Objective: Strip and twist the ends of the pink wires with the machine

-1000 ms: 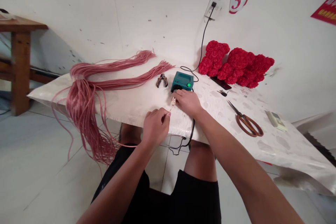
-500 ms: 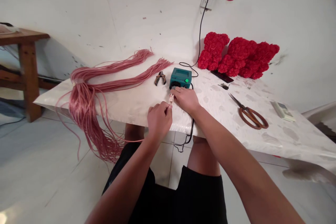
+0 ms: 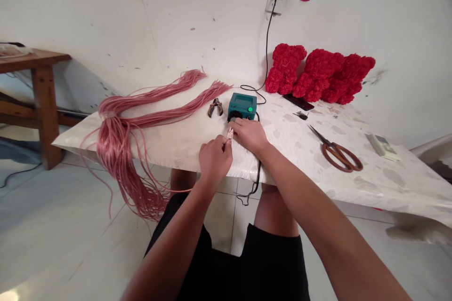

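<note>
My left hand [image 3: 216, 156] is closed in a pinch at the table's front edge. A pink cord [image 3: 181, 191] runs from under its wrist toward the bundle of pink cords [image 3: 116, 138] at the left. Between my two hands shows a small pale piece with dark marks [image 3: 230, 133], its far end at the fingertips of my right hand [image 3: 250, 134]. Those fingers are bent round it, right against the front of a teal electric device [image 3: 242, 102] with a lit green button. My fingers hide part of the piece and the device's dark front.
Pliers [image 3: 215, 107] lie left of the device. To the right are large scissors [image 3: 337, 150], a pale remote-like box [image 3: 383, 146] and a black phone [image 3: 298, 102]. Red fluffy bear shapes [image 3: 319, 73] stand against the wall. A black power cable [image 3: 267, 42] runs up to the wall socket.
The camera view has shifted slightly. Both hands keep nearly the same place and grip in front of the device.
</note>
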{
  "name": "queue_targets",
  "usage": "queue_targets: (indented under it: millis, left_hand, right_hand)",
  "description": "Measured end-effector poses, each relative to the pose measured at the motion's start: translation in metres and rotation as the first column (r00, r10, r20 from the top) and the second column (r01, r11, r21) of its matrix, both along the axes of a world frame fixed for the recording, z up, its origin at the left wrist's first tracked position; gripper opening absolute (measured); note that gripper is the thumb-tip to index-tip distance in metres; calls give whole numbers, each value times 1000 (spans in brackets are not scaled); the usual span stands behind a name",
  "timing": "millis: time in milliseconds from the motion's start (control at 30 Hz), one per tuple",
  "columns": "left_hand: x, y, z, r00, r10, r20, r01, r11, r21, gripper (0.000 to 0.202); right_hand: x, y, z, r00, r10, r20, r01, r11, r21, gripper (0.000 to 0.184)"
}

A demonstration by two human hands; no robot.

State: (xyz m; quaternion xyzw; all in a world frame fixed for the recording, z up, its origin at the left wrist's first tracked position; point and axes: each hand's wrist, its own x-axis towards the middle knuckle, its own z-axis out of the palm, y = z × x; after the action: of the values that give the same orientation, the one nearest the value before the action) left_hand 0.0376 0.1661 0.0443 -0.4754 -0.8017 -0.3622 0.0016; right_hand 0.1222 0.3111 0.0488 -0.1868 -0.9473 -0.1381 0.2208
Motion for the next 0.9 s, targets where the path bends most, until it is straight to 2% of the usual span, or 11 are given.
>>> queue_targets:
  millis: [200, 333, 433, 533, 600, 733, 900]
  left_hand:
    - [1, 0, 1, 1000, 5, -4, -5, 1000, -3, 20]
    - [1, 0, 1, 1000, 1, 11, -1, 1000, -1, 21]
    - [1, 0, 0, 999, -3, 36, 3, 1000, 4, 20]
    - [0, 0, 0, 998, 1, 67, -1, 1000, 11, 19]
    - [0, -1, 1, 996, 3, 90, -4, 1000, 11, 19]
    - [-3, -2, 4, 990, -6, 140, 5, 1000, 3, 21]
    - [-4, 1, 5, 978, -28, 208, 27, 1000, 7, 23]
  right_hand:
    - [0, -5, 3, 1000, 2, -14, -2, 999, -38, 24]
    - [8, -6, 10, 999, 14, -36, -16, 997, -79, 38]
    - [18, 4, 18, 990, -70, -123, 53, 989, -137, 44]
    - [22, 25, 24, 941, -236, -243, 176, 953, -247, 43]
    - [19, 39, 23, 912, -302, -278, 204, 921, -332, 43]
    - [9, 56, 12, 879, -352, -322, 175, 866, -469, 44]
    - [5, 62, 2, 844, -375, -384, 107, 819, -564, 45]
